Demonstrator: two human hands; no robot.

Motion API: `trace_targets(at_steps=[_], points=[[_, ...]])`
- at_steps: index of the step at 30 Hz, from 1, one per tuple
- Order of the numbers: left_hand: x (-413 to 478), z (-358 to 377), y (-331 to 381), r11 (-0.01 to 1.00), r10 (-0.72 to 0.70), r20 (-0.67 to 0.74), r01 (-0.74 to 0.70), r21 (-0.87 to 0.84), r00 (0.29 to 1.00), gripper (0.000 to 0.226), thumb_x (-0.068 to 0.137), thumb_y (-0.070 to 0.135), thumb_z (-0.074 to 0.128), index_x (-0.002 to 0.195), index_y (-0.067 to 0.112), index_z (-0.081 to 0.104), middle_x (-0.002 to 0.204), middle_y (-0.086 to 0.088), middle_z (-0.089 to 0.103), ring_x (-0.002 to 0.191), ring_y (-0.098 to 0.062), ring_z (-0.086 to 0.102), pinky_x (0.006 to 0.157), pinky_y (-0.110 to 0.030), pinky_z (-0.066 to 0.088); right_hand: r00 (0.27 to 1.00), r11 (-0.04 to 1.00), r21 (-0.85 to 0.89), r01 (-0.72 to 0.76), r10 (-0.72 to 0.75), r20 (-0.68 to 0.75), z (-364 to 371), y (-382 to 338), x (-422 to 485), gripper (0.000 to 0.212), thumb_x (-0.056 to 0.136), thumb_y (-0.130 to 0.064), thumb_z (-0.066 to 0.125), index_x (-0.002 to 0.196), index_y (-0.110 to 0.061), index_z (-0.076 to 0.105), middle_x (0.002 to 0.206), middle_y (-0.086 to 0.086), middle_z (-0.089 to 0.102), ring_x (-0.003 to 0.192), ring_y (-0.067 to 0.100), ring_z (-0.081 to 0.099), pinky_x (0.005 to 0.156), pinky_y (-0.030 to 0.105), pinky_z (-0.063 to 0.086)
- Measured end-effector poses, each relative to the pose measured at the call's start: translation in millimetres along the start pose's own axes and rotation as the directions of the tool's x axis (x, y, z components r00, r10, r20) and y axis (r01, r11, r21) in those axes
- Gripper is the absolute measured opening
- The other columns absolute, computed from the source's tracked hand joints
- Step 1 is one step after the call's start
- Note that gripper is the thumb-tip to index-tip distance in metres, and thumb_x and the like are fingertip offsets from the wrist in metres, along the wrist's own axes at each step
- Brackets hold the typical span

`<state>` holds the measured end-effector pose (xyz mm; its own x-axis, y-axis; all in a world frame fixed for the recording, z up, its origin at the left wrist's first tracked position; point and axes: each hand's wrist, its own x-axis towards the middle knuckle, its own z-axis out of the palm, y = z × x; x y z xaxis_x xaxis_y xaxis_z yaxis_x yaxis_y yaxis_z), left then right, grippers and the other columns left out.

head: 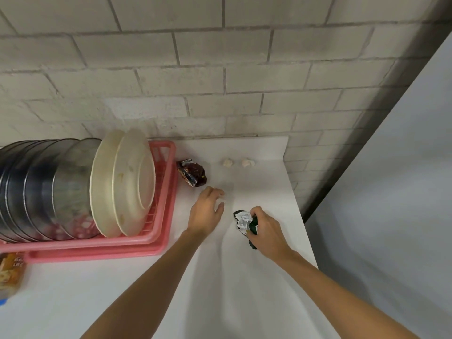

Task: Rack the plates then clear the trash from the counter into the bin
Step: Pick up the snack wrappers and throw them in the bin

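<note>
Right hand (265, 228) clenched on a crumpled dark wrapper (245, 222), on the counter (244, 289) near its right edge. Left hand (206, 211) open, empty, fingers spread, possibly hovering. Red wrapper (192, 176) beside pink rack (161, 192); two cream plates (127, 182) racked upright.

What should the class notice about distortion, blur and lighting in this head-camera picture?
Head view: wide-angle bending curves the brick wall and the counter edge; the orange packet at the left border is smeared; lighting is soft and even, with only faint shadows beneath the left hand and the pink rack.
</note>
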<state>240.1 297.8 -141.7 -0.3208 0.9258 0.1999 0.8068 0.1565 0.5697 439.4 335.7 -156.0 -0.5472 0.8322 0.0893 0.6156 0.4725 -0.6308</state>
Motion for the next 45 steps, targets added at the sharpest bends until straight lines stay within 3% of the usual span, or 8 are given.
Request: trace_targets(at_steps=[5,11,15,18,26,32,38,45], points=[[10,4,-6,0.977,-0.05,0.232,-0.001,0.212,0.971,0.045,0.092,0.026,0.06,0.136,0.022,0.053,0.15,0.0,0.036,0.135,-0.023,0.034,0.1,-0.036,0.041,0.998,0.962,0.266,-0.059,0.065,-0.017,-7,4,4,0.038,0.078,-0.008,0.068,0.113,-0.023,0.064,0.084,-0.012,0.065,0.076,0.012,0.058,0.068,0.021,0.044],[-9,17,-6,0.996,0.061,0.082,-0.055,-0.073,0.995,0.02,0.091,0.002,0.058,0.099,0.009,0.075,0.106,-0.003,0.065,0.101,-0.022,0.06,0.082,-0.022,0.044,0.953,0.791,0.58,-0.196,0.292,-0.076,-18,6,15,0.031,0.079,0.015,0.058,0.099,-0.003,0.071,0.111,0.003,0.067,0.095,0.014,0.062,0.079,0.026,0.052],[-11,22,0,0.985,-0.003,0.107,0.021,-0.171,0.994,0.024,0.093,0.0,0.054,0.104,0.009,0.073,0.105,-0.003,0.066,0.095,-0.017,0.062,0.081,-0.017,0.045,0.923,0.663,0.685,-0.304,0.383,0.039,-29,10,19,0.039,0.072,0.017,0.041,0.079,-0.005,0.072,0.079,0.017,0.072,0.074,0.037,0.067,0.061,0.038,0.05],[-13,26,9,0.961,-0.076,0.115,0.104,-0.255,0.99,0.029,0.093,-0.003,0.048,0.106,0.01,0.071,0.1,0.001,0.059,0.087,-0.012,0.057,0.074,-0.006,0.037,0.888,0.593,0.702,-0.394,0.444,0.122,-30,7,20,0.042,0.069,0.016,0.035,0.075,-0.008,0.069,0.072,0.023,0.067,0.057,0.033,0.064,0.05,0.032,0.048],[-9,15,25,0.778,-0.338,0.154,0.367,-0.51,0.929,0.021,0.087,0.016,0.044,0.073,0.01,0.059,0.074,0.0,0.058,0.066,-0.017,0.05,0.062,-0.029,0.041,0.861,0.693,0.538,-0.48,0.491,0.135,-37,3,28,0.004,0.056,-0.011,0.039,0.053,-0.011,0.039,0.053,0.004,0.039,0.046,0.021,0.031,0.046,0.023,0.024],[17,2,30,0.778,-0.375,0.16,0.404,-0.481,0.913,0.036,0.095,0.029,0.053,0.077,-0.002,0.054,0.07,-0.007,0.047,0.065,-0.022,0.047,0.065,-0.034,0.041,0.951,0.945,0.191,-0.265,0.289,-0.11,-25,18,32,0.05,0.084,-0.056,0.057,0.055,-0.016,0.045,0.051,-0.004,0.05,0.051,0.018,0.048,0.051,0.032,0.038],[50,2,35,0.851,-0.346,0.185,0.391,-0.351,0.92,0.025,0.093,0.021,0.058,0.078,0.001,0.055,0.085,-0.026,0.059,0.081,-0.035,0.06,0.08,-0.043,0.05,0.977,0.996,-0.054,-0.068,0.055,-0.208,-6,28,37,0.014,0.078,-0.015,0.068,0.088,-0.006,0.066,0.113,0.008,0.055,0.093,0.026,0.052,0.084,0.035,0.044],[92,28,30,0.693,-0.552,0.159,0.556,-0.459,0.819,0.015,0.09,0.016,0.059,0.094,0.009,0.046,0.094,-0.011,0.055,0.105,-0.033,0.06,0.083,-0.033,0.045,0.985,0.989,-0.148,-0.001,-0.025,-0.173,3,26,49,0.05,0.079,0.0,0.055,0.127,-0.013,0.058,0.136,0.01,0.049,0.114,0.029,0.051,0.101,0.035,0.042]])
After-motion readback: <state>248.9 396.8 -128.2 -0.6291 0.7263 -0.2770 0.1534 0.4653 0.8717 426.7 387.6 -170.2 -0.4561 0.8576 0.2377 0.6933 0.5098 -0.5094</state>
